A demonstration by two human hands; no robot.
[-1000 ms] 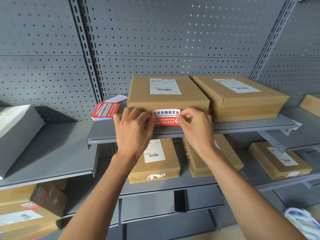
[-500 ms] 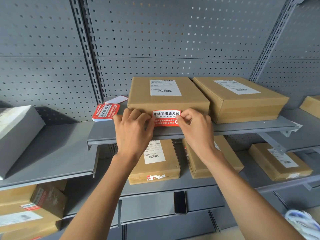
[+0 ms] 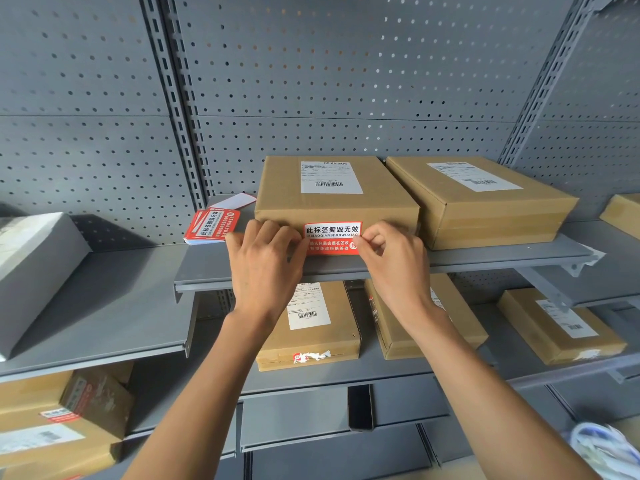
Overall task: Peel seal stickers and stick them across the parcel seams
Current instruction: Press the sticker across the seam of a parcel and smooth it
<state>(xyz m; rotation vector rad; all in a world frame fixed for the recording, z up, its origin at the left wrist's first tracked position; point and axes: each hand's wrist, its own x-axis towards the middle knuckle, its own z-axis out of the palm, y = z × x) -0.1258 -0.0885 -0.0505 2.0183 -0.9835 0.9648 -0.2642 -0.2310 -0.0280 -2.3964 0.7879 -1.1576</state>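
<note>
neighbouring box (image 3: 485,199) close right of parcel (image 3: 332,199), sticker stack (image 3: 213,225) left

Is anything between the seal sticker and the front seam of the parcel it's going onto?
Nothing visible: the seal sticker lies against the parcel front, left hand and right hand at its ends.

The left hand (image 3: 266,268) and right hand (image 3: 391,265) barely shifted; the seal sticker (image 3: 331,238) lay slightly flatter against the parcel (image 3: 334,202) at frame centre.
</note>
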